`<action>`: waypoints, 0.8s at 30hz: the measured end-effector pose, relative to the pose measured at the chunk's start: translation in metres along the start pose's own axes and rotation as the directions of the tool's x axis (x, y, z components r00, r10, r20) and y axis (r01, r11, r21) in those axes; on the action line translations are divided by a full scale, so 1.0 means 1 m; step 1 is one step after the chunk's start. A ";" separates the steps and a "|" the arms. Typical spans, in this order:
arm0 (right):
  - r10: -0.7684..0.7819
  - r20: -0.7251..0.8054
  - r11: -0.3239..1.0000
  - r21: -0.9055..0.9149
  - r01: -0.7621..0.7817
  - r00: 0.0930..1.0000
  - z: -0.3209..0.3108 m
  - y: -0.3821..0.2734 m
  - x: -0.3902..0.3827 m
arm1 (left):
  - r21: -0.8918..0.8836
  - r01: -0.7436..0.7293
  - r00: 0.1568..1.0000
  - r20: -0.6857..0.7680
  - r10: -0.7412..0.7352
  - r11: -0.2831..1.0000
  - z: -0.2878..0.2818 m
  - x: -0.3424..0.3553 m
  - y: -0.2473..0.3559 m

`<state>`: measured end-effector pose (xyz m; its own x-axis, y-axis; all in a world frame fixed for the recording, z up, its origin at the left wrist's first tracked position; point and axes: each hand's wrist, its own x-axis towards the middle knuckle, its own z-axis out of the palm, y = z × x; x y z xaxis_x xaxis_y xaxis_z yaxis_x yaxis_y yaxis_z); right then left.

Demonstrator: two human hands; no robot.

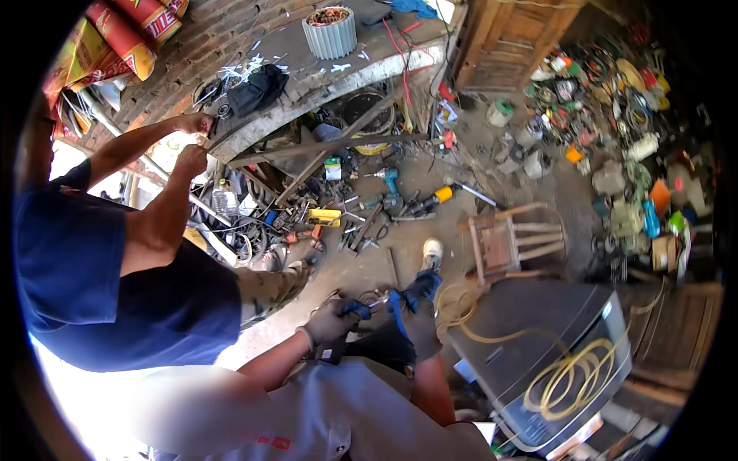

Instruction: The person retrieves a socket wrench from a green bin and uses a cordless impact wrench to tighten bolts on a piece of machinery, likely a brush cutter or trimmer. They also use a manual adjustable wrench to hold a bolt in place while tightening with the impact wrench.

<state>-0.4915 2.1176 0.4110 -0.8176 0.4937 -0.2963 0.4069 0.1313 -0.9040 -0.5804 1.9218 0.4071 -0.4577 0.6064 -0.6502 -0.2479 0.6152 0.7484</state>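
Observation:
Both my hands wear grey work gloves with blue fingertips and are close together in front of my lap. My left hand (330, 321) is closed, its fingers curled toward the other hand. My right hand (420, 319) is closed too, its blue fingertips pinched together. Between them shows a thin, pale metallic piece (377, 303), too small to name. Whether one hand or both grip it is hard to make out. Beyond my hands, my light-coloured shoe (433, 253) rests on the floor.
At left, a person in a navy shirt (69, 253) works at a bench (315, 96). A blue cordless drill (390, 180), hand tools and a yellow tray (324, 218) lie on the floor. Right are a wooden stool (492, 247), a dark case (530, 338) with coiled yellow hose (565, 384), and heaped parts.

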 end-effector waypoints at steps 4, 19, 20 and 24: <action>-0.061 0.201 0.977 0.214 0.017 0.978 -0.093 0.047 0.133 | -0.315 0.027 0.957 -0.266 -0.116 0.949 0.003 0.097 0.061; 0.258 0.514 0.940 0.061 -0.335 0.818 -0.219 0.030 0.401 | -0.623 -0.103 0.739 -0.570 -0.360 0.776 0.042 0.205 0.193; 0.265 0.549 0.947 0.008 -0.322 0.793 -0.208 0.027 0.415 | -0.664 -0.141 0.733 -0.569 -0.374 0.735 0.046 0.203 0.190; 0.241 0.635 0.962 -0.056 -0.268 0.734 -0.166 0.024 0.451 | -0.838 -0.238 0.707 -0.496 -0.504 0.491 0.046 0.201 0.185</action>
<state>-0.7827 2.4865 0.3068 -0.7605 -0.1517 -0.6313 0.6331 0.0427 -0.7729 -0.6788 2.1800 0.4088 -0.6222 -0.1308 -0.7718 -0.7283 -0.2648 0.6320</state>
